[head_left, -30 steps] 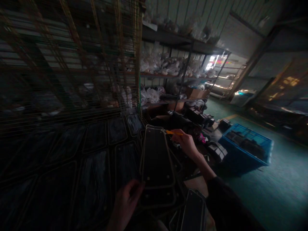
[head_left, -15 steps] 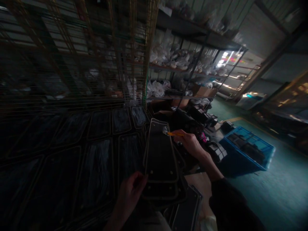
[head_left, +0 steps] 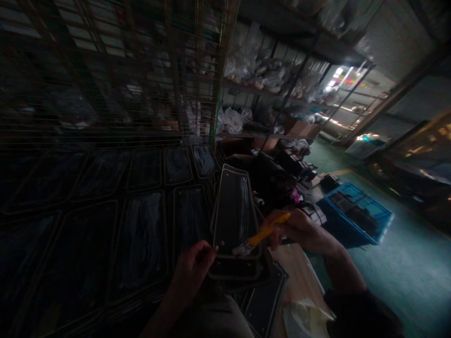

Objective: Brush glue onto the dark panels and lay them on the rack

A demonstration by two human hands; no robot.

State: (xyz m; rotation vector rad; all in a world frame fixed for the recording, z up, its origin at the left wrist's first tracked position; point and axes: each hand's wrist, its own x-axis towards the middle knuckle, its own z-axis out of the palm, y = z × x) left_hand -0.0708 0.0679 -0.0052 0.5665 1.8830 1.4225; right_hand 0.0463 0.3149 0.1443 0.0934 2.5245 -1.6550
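Observation:
My right hand [head_left: 291, 227] grips a paintbrush with a yellow handle [head_left: 269, 229]. Its pale bristles [head_left: 241, 249] rest near the bottom edge of a dark rectangular panel [head_left: 230, 206] with a light border. A whitish streak [head_left: 243, 206] runs down the right side of that panel, which lies on top of similar panels. My left hand [head_left: 193, 265] is closed, thumb and forefinger pinching the panel's lower left edge. To the left lie rows of like panels [head_left: 143, 239], several carrying whitish smears.
A wire mesh rack [head_left: 197, 70] stands behind the panels. Shelves with plastic-bagged items [head_left: 268, 77] rise at the back. On the right, a blue crate [head_left: 355, 211] holding dark parts sits on the green floor. More panels [head_left: 264, 300] lie below, beside brown cardboard [head_left: 299, 277].
My right hand has drawn the brush from the panel's top down to its lower edge, leaving a long whitish streak. My left hand stays at the lower left edge.

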